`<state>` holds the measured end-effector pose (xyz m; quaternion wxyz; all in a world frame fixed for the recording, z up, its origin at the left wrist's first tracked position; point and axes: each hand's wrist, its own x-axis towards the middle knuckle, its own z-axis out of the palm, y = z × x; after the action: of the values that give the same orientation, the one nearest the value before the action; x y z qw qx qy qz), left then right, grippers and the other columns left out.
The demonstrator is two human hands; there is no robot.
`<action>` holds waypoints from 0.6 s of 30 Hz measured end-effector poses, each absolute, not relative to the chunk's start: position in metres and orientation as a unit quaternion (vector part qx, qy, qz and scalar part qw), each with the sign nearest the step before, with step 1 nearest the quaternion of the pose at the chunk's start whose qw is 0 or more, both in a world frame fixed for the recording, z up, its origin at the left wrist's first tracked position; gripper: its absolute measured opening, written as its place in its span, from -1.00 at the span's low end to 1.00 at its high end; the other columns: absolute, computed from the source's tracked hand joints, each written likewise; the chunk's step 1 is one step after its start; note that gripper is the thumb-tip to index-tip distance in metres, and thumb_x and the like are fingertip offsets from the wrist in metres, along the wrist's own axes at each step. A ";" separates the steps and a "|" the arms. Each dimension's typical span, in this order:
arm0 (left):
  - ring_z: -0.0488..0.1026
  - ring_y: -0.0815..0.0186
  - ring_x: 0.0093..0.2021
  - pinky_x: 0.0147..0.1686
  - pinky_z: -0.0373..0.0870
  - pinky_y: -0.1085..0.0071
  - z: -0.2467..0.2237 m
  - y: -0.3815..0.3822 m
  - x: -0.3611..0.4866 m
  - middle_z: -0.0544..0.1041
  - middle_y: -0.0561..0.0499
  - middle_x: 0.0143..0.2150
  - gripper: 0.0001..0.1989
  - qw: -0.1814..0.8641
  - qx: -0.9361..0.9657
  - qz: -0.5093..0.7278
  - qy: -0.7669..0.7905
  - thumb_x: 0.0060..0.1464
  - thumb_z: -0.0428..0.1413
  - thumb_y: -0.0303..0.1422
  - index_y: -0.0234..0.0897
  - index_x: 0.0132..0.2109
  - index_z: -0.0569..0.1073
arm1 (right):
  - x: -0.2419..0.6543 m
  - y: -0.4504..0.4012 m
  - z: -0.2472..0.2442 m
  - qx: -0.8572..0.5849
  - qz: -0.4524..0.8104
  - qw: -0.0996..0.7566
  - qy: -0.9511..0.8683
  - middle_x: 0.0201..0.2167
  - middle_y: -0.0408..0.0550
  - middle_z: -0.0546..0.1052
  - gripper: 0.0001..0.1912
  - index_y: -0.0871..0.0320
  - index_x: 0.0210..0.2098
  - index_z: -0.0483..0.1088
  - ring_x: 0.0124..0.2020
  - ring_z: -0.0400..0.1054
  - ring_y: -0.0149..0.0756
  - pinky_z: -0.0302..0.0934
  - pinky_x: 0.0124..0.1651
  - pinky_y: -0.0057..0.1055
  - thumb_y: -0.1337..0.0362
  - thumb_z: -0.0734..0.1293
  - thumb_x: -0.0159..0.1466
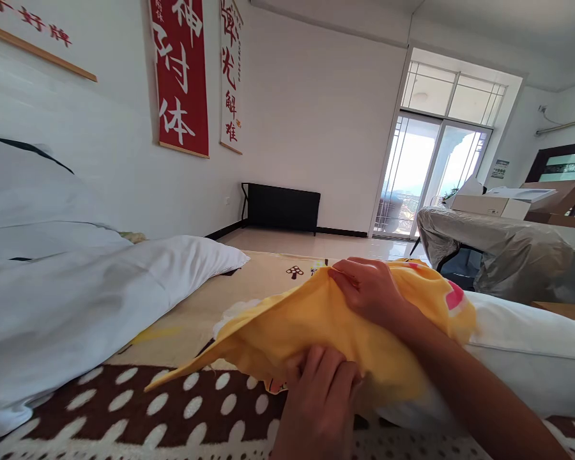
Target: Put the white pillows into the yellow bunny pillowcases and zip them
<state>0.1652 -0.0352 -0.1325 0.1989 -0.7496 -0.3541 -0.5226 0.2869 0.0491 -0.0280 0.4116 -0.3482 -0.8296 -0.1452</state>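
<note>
A yellow pillowcase (278,332) with pink and white patches is bunched partly over a white pillow (522,351) on the right. Its loose end stretches left to a thin point above the bedding. My right hand (368,291) reaches in from the right and pinches the upper edge of the cloth, fingers closed. Lower down, my left hand (319,396) has its fingers curled and closed on the near side of the pillowcase. Both thumbs are partly hidden by cloth or fingers.
Under the pillowcase lies a brown and beige dotted blanket (191,406). More white pillows (124,287) are piled at left against the wall. Beyond stand a black folded piece of furniture (282,207) and, at right, a plastic-covered table (503,243) bearing boxes (489,206).
</note>
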 end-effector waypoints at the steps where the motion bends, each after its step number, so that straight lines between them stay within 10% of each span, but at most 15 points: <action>1: 0.22 0.32 -0.42 -0.28 0.03 0.33 -0.133 -0.034 0.167 0.32 0.06 -0.50 -0.76 0.216 -0.742 -0.530 -0.349 0.19 -0.09 -0.53 -0.27 -0.43 0.32 | 0.287 0.049 -0.027 -0.349 -0.142 0.411 -0.830 -0.60 -0.17 0.36 -0.68 0.15 -0.50 0.42 -0.56 0.14 -0.45 -0.04 -0.42 -0.46 0.22 0.17 0.31; 7: 0.38 0.33 -0.26 -0.18 0.07 0.31 -0.131 -0.038 0.175 0.51 -0.01 -0.35 -0.70 0.400 -0.694 -0.535 -0.270 0.21 -0.16 -0.57 -0.34 -0.33 0.44 | 0.293 0.043 -0.015 -0.326 -0.015 0.411 -0.851 -0.52 -0.15 0.45 -0.72 0.16 -0.46 0.46 -0.48 0.22 -0.45 0.04 -0.38 -0.48 0.21 0.22 0.28; 18: 0.45 0.19 -0.24 -0.21 0.23 0.26 -0.143 -0.020 0.161 0.57 -0.12 -0.20 -0.80 0.376 -0.701 -0.480 -0.370 0.14 0.05 -0.47 -0.40 -0.08 0.44 | 0.302 0.014 -0.009 -0.310 0.192 0.304 -0.880 -0.63 -0.23 0.27 -0.72 0.20 -0.53 0.42 -0.55 0.05 -0.49 -0.04 -0.51 -0.50 0.19 0.26 0.24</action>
<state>0.1607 -0.0201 -0.1432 0.3759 -0.7012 -0.3698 -0.4798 0.3016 0.0143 -0.0092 0.3038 -0.3104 -0.8801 0.1918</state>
